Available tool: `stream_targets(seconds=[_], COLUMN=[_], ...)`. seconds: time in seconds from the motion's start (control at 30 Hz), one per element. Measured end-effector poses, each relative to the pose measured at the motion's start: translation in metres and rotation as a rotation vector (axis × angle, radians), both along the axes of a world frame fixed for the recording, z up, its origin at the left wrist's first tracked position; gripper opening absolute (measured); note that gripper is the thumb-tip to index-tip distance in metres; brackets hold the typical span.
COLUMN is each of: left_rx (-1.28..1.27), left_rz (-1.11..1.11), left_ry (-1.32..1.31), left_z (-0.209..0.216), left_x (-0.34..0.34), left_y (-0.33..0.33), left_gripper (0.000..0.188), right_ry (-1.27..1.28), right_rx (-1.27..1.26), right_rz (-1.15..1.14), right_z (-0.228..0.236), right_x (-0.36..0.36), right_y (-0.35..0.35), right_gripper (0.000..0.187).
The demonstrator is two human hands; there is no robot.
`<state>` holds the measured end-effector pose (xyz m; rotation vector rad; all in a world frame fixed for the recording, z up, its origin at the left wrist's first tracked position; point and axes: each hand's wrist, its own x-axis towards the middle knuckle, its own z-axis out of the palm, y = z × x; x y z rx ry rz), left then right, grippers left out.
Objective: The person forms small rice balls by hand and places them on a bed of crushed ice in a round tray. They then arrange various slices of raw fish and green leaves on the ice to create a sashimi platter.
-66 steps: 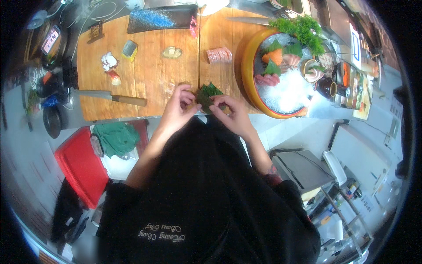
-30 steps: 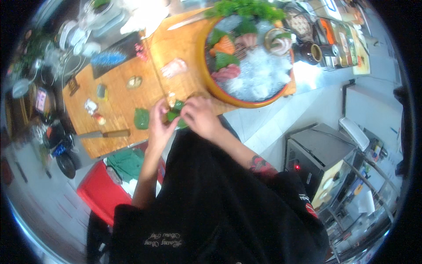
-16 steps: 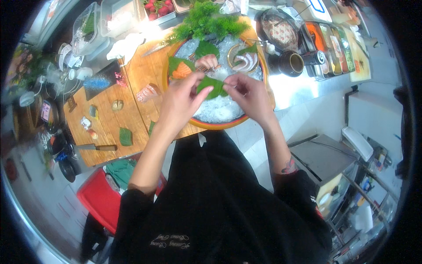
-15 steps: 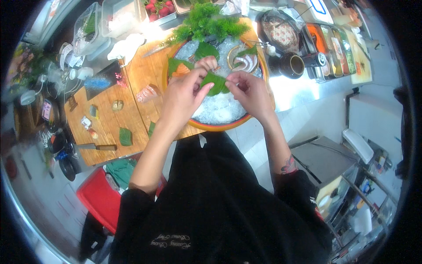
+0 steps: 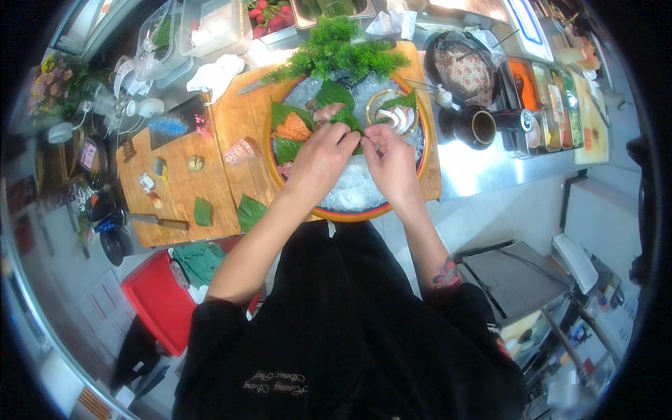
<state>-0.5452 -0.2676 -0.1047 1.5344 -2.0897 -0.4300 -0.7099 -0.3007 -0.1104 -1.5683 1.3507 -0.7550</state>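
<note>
Both my hands meet over a round tub with an orange rim (image 5: pixel 350 216), filled with crushed ice (image 5: pixel 350 187). Fingertips of my left hand (image 5: pixel 322 157) and my right hand (image 5: pixel 389 162) pinch a green leaf (image 5: pixel 348 124), which the left fingers partly cover. Left of them, orange salmon slices (image 5: pixel 292 128) lie against green leaves in the tub. Pale pink fish slices (image 5: pixel 327 112) rest behind my left hand, before an upright leaf (image 5: pixel 334 93). To the right, a round dish holds whitish slices (image 5: pixel 402 117). Feathery greenery (image 5: pixel 343 52) stands at the tub's far side.
A wooden board (image 5: pixel 210 168) at left carries a pink fish block (image 5: pixel 241 150), loose leaves (image 5: pixel 250 212) and a knife (image 5: pixel 168 223). A dark jar (image 5: pixel 479 127) and a rack of ingredient trays (image 5: pixel 546 101) stand at right. Plastic containers (image 5: pixel 203 31) sit at the back left.
The leaf in my fingers has moved farther back over the ice and is now more covered. My hands have drawn closer together. The whole view has shifted slightly.
</note>
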Motion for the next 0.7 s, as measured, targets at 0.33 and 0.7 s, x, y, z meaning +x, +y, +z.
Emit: stream_targets(seconds=[0.33, 0.7], left_rx=[-0.038, -0.047], left_rz=[-0.026, -0.085], left_ry=[-0.056, 0.138], left_z=[-0.014, 0.016], left_x=[0.002, 0.035], left_y=[0.001, 0.02], left_gripper=[0.012, 0.008], right_ry=[0.525, -0.253], right_rx=[-0.017, 0.863], right_rz=[0.138, 0.613], right_z=[0.037, 0.043], right_x=[-0.008, -0.008], right_y=[0.008, 0.099], right_gripper=[0.042, 0.016])
